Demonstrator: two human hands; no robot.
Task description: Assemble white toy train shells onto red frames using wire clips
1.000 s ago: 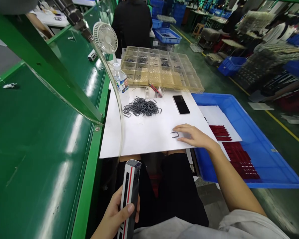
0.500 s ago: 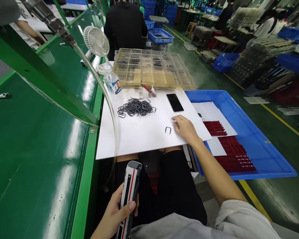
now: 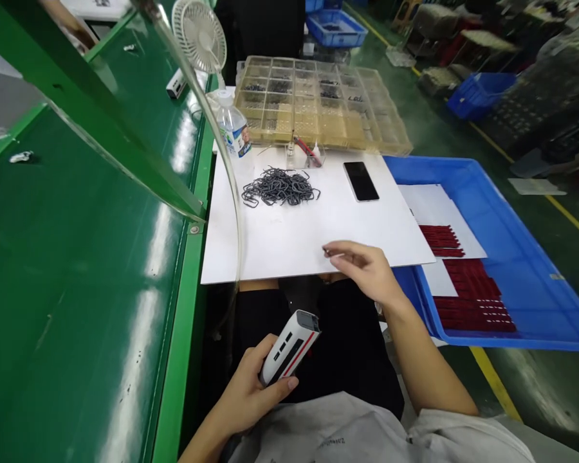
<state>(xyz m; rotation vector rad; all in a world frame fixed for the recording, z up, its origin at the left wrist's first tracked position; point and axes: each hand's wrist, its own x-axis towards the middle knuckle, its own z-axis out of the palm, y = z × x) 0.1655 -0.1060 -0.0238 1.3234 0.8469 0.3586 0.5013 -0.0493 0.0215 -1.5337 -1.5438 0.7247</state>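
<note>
My left hand (image 3: 251,392) is low over my lap, fingers wrapped round a white handheld device (image 3: 290,347) with black and red stripes, tilted up to the right. My right hand (image 3: 364,270) hovers at the near edge of the white board (image 3: 294,238), its fingertips pinching a small dark metal clip (image 3: 327,251). A pile of the same dark clips (image 3: 280,187) lies further back on the board. A black phone (image 3: 361,181) rests flat to the right of the pile.
A clear compartment tray (image 3: 318,103) with small parts sits at the back, beside a water bottle (image 3: 233,132) and a white desk fan (image 3: 199,35). A blue bin (image 3: 521,257) with red strips and white paper stands right. A green bench (image 3: 77,289) runs along the left.
My right hand has lifted the single clip off the board and drawn it toward me. My left hand has tilted the device from upright to slanting right.
</note>
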